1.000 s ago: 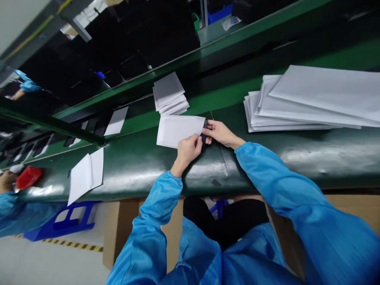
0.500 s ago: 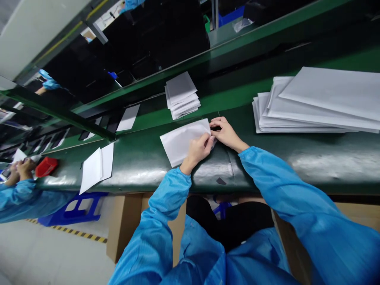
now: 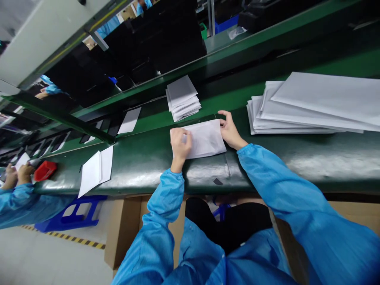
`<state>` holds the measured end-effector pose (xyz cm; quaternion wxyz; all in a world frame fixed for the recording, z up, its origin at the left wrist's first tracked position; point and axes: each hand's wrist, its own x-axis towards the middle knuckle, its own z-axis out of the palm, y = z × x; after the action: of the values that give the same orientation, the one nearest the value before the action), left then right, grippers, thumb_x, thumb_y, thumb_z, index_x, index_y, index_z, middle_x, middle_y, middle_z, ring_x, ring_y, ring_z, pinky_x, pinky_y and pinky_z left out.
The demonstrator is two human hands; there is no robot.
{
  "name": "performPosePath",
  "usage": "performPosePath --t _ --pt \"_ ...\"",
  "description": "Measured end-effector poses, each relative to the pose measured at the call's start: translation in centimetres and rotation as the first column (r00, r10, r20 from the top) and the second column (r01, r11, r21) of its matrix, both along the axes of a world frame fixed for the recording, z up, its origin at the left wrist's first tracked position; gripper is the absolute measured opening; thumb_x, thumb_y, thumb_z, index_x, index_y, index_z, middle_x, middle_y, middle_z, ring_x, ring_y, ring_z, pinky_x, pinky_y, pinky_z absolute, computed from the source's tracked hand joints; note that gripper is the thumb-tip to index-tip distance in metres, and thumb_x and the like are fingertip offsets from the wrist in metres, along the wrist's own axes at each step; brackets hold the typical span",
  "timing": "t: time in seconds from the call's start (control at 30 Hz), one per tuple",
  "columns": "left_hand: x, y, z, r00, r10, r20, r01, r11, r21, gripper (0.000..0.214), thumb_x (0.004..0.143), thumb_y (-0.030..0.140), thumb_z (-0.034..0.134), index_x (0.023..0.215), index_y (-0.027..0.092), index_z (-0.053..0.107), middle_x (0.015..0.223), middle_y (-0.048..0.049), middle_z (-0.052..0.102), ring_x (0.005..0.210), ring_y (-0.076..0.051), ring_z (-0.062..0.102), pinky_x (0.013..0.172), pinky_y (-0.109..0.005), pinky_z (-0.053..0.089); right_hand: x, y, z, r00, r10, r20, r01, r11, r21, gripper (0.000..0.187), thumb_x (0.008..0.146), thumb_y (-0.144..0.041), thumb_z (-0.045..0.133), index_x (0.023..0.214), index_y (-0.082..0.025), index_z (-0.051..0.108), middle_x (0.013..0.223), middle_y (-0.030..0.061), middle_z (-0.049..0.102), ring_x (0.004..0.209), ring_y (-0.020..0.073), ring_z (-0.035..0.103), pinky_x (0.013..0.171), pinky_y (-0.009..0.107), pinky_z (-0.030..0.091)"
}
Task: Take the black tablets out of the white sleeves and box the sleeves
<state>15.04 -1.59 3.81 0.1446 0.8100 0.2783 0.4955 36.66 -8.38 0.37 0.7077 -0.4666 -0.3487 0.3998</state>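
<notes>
A folded white paper (image 3: 206, 138) lies crosswise on the green bench top in front of me, with faint lines of print showing on it. My left hand (image 3: 180, 144) is closed over the paper's left end, its fingers curled and the thumb toward the right. At the opposite end, my right hand (image 3: 232, 132) pinches the upper right edge while its index finger sticks out above. The fingertips there are partly hidden. Just beyond the paper sits a small stack of white paper packets (image 3: 182, 97).
To the right rises a pile of larger white envelopes (image 3: 314, 99). White papers (image 3: 96, 170) overhang the front edge on the left, near a red bin (image 3: 45, 170) and a co-worker's hands (image 3: 24, 173). An open cardboard box (image 3: 123, 229) stands below the bench. A green post (image 3: 59, 118) slants across the left.
My left hand has moved left from the paper's right side to its left end. The paper has shifted right and looks shorter. My right hand has stayed by the right edge, index finger now raised.
</notes>
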Motion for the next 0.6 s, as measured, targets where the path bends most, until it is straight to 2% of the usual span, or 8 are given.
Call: performPosePath --t 0.07,0.13,0.2,0.27,0.33,0.4,0.5,0.6 --pt "-1.4 1.5 0.3 0.95 0.243 0.198 -0.222 0.967 -0.123 0.027 0.1 0.046 0.068 0.089 0.024 0.059 0.097 -0.0069 0.062 0.106 -0.025 0.06 0.101 -0.044 0.048 0.6 0.2 -0.1 0.996 -0.081 -0.033 0.081 0.997 0.004 0.055 0.067 -0.032 0.086 0.112 -0.031 0.055 0.096 -0.0033 0.07 0.083 0.0186 0.069 0.071 0.03 0.06" --pt "-2.2 2.6 0.0 0.87 0.363 0.334 -0.257 0.911 -0.322 0.03 0.094 0.048 0.075 0.099 0.024 0.057 0.105 -0.0054 0.058 0.109 -0.023 0.059 0.101 -0.038 0.049 0.9 0.4 -0.2 0.99 -0.121 -0.071 0.121 0.993 -0.001 0.043 0.068 -0.031 0.082 0.104 -0.029 0.058 0.097 -0.0023 0.069 0.083 0.0184 0.068 0.071 0.031 0.06" --pt "-2.0 2.8 -0.8 0.83 0.364 0.423 -0.106 0.847 -0.521 0.036 0.092 0.049 0.078 0.105 0.025 0.055 0.106 -0.0034 0.055 0.104 -0.019 0.062 0.096 -0.034 0.051 0.7 0.5 -0.2 0.986 -0.123 -0.113 0.124 0.992 0.004 0.038 0.068 -0.03 0.081 0.097 -0.029 0.056 0.095 -0.0027 0.067 0.082 0.018 0.067 0.071 0.031 0.06" --pt "-0.8 2.3 -1.7 0.825 0.295 0.482 0.118 0.744 -0.657 0.043 0.089 0.052 0.08 0.109 0.025 0.054 0.106 -0.0028 0.057 0.1 -0.017 0.065 0.093 -0.033 0.054 0.3 0.5 -0.1 0.983 -0.102 -0.151 0.107 0.994 0.027 0.039 0.067 -0.029 0.081 0.094 -0.029 0.053 0.092 -0.0039 0.065 0.082 0.0173 0.065 0.071 0.031 0.06" --pt "0.6 1.4 -2.5 0.833 0.189 0.521 0.295 0.645 -0.705 0.052 0.084 0.052 0.085 0.117 0.026 0.054 0.114 -0.0045 0.063 0.103 -0.019 0.069 0.092 -0.034 0.057 -0.3 0.4 0.1 0.983 -0.077 -0.168 0.086 0.995 0.049 0.041 0.066 -0.029 0.082 0.092 -0.028 0.051 0.09 -0.0047 0.064 0.082 0.0167 0.064 0.072 0.03 0.06" --pt "1.7 0.3 -3.0 0.848 0.075 0.525 0.386 0.591 -0.708 0.062 0.08 0.051 0.09 0.125 0.027 0.054 0.121 -0.0067 0.067 0.108 -0.022 0.071 0.092 -0.035 0.06 -0.7 0.2 0.2 0.986 -0.068 -0.151 0.077 0.995 0.058 0.043 0.065 -0.029 0.084 0.091 -0.028 0.05 0.09 -0.0047 0.062 0.083 0.0168 0.063 0.073 0.029 0.06" --pt "2.4 -0.6 -3.3 0.882 -0.017 0.47 0.396 0.567 -0.723 0.062 0.083 0.052 0.089 0.129 0.027 0.058 0.115 -0.0078 0.072 0.098 -0.023 0.075 0.084 -0.035 0.064 -0.8 0.0 0.1 0.995 -0.09 -0.053 0.093 0.994 0.053 0.043 0.063 -0.028 0.085 0.089 -0.027 0.05 0.092 -0.0036 0.061 0.087 0.0173 0.062 0.076 0.029 0.06" --pt "2.7 0.3 -3.3 0.908 0.018 0.419 0.307 0.65 -0.695 0.056 0.091 0.06 0.079 0.133 0.027 0.061 0.107 -0.0071 0.073 0.085 -0.021 0.076 0.076 -0.033 0.065 -0.7 0.3 -0.1 0.994 -0.08 0.073 0.075 0.995 0.068 0.038 0.064 -0.027 0.083 0.088 -0.026 0.053 0.093 -0.0018 0.063 0.088 0.0178 0.063 0.078 0.031 0.061"
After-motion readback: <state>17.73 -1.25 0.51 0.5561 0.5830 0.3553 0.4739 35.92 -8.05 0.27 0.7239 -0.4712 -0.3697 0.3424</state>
